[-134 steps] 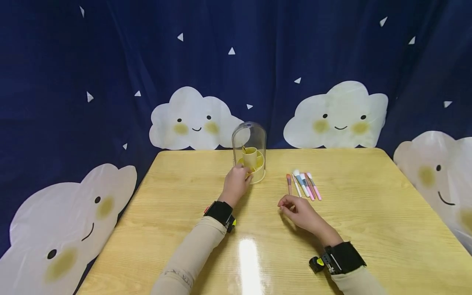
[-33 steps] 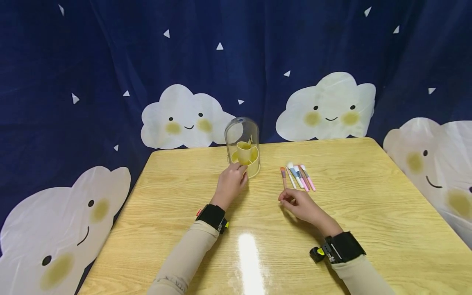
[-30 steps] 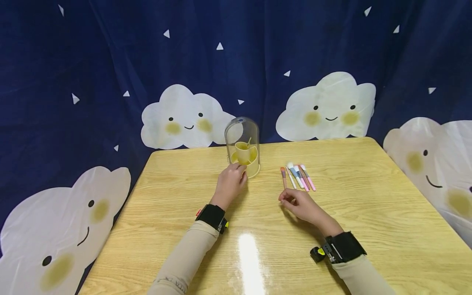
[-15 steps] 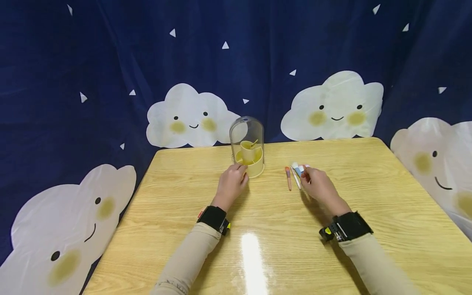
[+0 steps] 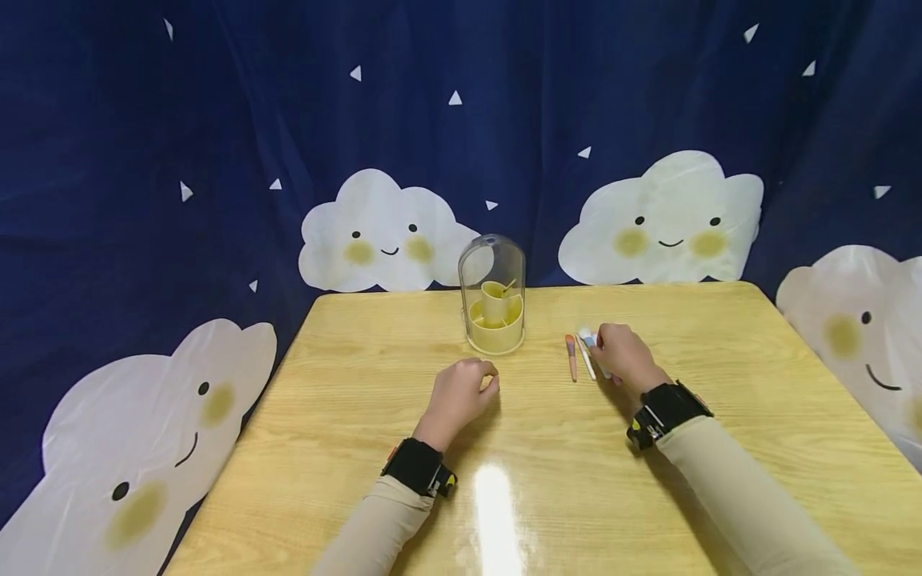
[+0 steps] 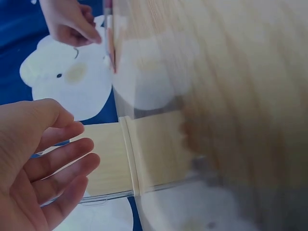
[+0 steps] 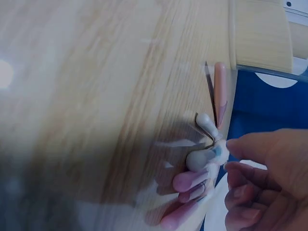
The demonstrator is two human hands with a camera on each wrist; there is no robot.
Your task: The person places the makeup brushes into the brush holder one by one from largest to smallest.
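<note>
Yellow holder (image 5: 494, 320) under clear dome (image 5: 492, 264), mid-table (image 5: 720, 448). Left hand (image 5: 461, 394) just in front of it, fingers loosely curled, empty. Right hand (image 5: 623, 355) right of holder, fingertips pinching one of the brushes (image 5: 580, 355) lying flat.

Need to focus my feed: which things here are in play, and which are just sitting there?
In play:
right hand, fingers on the brushes
domed yellow holder
left hand, off the holder, holding nothing

Just there:
table
cloud backdrop
wristbands
</note>
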